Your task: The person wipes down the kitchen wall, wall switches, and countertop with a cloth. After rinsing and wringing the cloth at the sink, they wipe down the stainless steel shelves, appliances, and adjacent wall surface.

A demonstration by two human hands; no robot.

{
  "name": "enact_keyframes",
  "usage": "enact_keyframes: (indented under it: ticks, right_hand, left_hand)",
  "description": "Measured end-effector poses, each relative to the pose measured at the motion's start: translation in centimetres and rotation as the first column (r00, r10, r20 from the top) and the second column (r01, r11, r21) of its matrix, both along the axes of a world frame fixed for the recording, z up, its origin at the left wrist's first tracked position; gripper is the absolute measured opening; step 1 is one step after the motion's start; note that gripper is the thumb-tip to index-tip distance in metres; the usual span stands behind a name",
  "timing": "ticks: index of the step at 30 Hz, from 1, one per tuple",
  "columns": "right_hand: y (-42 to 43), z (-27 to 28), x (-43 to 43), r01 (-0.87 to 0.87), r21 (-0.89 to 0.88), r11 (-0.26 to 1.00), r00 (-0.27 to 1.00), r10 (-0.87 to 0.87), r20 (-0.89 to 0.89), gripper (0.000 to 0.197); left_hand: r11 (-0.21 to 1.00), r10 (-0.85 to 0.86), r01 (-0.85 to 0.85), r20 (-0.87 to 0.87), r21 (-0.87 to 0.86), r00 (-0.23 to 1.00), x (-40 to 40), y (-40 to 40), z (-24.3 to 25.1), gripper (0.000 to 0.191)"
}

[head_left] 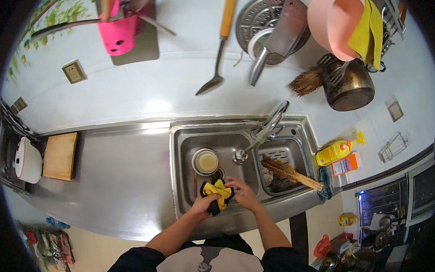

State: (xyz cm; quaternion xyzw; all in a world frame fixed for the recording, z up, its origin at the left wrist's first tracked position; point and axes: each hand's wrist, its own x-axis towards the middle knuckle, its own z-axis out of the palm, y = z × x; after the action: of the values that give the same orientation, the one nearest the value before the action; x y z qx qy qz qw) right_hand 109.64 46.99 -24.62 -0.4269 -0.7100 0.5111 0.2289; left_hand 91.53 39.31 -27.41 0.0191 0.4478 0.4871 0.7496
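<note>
My left hand (202, 206) grips a bunched yellow cloth with black edging (214, 189) over the front part of the large steel sink basin (235, 136). Just right of the cloth is my right hand (245, 196), its fingers apart and close to the cloth's edge; whether they touch it I cannot tell. Beyond the cloth, a bowl with a dark-banded rim (205, 162) sits in the basin with cloudy liquid inside. The faucet's spray head (240, 156) hangs over the basin to the right of the bowl. Part of the basin floor is hidden by my hands.
A straw brush (291, 173) lies across the smaller basin (275, 138). Right of the sink stand a yellow detergent bottle (333, 153) and an orange-and-white box (346, 165), near a dark green cloth (325, 183). A wooden cutting board (60, 155) and white cooker (28, 161) are far left.
</note>
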Motion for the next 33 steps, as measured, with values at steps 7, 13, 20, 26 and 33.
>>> enact_keyframes:
  ticks: [7,13,20,26,33]
  right_hand:
    - [15.5,-3.6,15.0,0.35,0.363,0.864,0.82,-0.47,0.327,0.037]
    - [25.2,3.0,9.6,0.572,0.242,0.784,0.651,-0.613,0.448,0.045]
    - [31.5,-2.4,12.5,-0.027,0.465,0.885,0.596,-0.36,0.718,0.026]
    - [31.1,-5.8,15.8,0.324,0.317,0.891,0.783,-0.441,0.439,0.022]
    - [24.0,1.4,11.4,0.565,0.157,0.81,0.749,-0.583,0.314,0.044]
  left_hand:
    - [0.94,0.305,-0.31,-0.055,-0.139,0.951,5.4,6.8,-5.1,0.032]
    - [0.888,0.408,-0.417,-0.088,-0.191,0.909,5.5,9.9,-7.4,0.033]
    - [0.839,0.509,-0.506,-0.04,-0.202,0.86,6.7,12.4,-7.9,0.041]
    - [0.817,0.537,-0.521,-0.005,-0.247,0.844,7.4,15.5,-8.4,0.039]
    - [0.805,0.521,-0.503,-0.028,-0.315,0.853,7.6,16.1,-11.4,0.037]
